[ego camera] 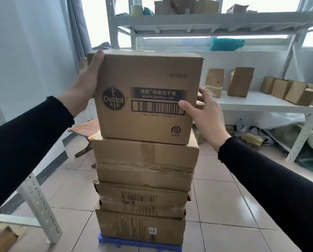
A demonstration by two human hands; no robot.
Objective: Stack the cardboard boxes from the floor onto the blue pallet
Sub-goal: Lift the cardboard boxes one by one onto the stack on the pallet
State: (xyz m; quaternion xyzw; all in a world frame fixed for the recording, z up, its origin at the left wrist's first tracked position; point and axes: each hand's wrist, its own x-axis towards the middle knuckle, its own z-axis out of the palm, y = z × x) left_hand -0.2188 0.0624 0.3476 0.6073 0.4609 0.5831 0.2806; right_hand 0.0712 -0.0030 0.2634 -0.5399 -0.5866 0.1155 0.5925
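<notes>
A Dettol cardboard box [148, 84] rests on top of a stack of three other cardboard boxes. Below it are a taped box [144, 160], a crumpled box with a barcode [143, 199] and a bottom box [141, 226]. The stack stands on the blue pallet [115, 245], of which only a front strip shows. My left hand [87, 80] grips the top box's upper left edge. My right hand [204, 115] presses on its lower right edge, thumb on the front face by the barcode.
White metal shelving [261, 104] at the right and back holds small cardboard cartons [241, 81]. Bags and clutter lie under it [279, 131]. A perforated shelf post [41, 202] leans at the left. A patterned stool [86, 130] stands behind the stack. The floor is tiled.
</notes>
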